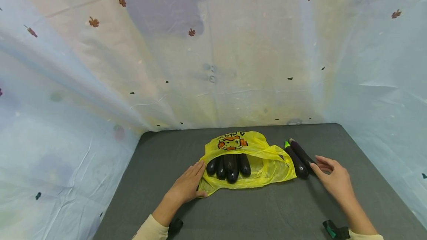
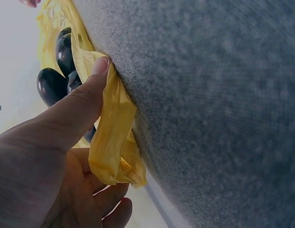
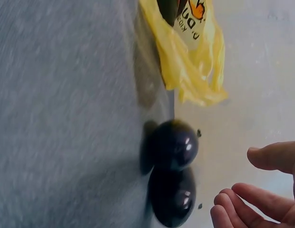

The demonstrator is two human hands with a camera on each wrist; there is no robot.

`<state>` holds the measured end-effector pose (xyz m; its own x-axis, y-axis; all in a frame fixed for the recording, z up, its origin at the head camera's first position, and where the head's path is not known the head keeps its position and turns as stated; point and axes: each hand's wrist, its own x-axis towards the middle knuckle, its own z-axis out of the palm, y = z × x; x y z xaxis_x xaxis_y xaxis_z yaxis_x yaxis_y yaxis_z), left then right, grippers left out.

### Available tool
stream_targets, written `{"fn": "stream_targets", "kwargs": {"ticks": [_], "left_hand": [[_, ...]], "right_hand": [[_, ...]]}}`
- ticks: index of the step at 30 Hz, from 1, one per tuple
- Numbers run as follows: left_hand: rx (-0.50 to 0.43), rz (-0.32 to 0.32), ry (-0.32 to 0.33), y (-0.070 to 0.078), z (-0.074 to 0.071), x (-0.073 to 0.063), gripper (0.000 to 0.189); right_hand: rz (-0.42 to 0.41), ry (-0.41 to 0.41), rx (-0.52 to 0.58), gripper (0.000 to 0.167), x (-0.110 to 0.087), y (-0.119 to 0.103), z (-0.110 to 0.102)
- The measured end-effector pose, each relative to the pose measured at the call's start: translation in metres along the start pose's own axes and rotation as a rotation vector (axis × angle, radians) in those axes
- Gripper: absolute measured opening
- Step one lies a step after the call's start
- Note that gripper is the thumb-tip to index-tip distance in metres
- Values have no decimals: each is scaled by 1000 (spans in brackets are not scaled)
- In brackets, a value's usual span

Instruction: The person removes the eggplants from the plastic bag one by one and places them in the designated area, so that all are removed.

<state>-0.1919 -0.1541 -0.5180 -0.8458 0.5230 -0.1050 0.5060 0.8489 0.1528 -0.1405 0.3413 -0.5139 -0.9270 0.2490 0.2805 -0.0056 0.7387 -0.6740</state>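
Observation:
A yellow plastic bag point(image 1: 233, 142) with a printed cartoon lies on its side, its mouth facing me. Inside it several dark eggplants point(image 1: 232, 173) lie side by side, round ends outward. At the bag's left edge, my left hand point(image 1: 188, 182) holds the plastic between thumb point(image 2: 83, 102) and fingers. To the right of the bag, two eggplants lie next to each other: one with a green stem end point(image 1: 296, 161), the other point(image 1: 301, 154) just right of it. My right hand point(image 1: 337, 180) is close beside that pair, thumb and fingers spread apart, holding nothing.
The bag and eggplants lie on a dark grey cloth-covered table point(image 1: 253, 214). Behind and at both sides hangs a pale patterned sheet point(image 1: 213, 55). Black straps point(image 1: 335, 230) show at both wrists, below cream sleeves point(image 1: 151, 229).

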Motion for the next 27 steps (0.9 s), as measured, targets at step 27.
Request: {"fn": "stream_targets", "kwargs": {"ticks": [27], "left_hand": [[1,3,12,1,0,0,106]], "right_hand": [[-168,-78,163,38,-15,-58,33]]}}
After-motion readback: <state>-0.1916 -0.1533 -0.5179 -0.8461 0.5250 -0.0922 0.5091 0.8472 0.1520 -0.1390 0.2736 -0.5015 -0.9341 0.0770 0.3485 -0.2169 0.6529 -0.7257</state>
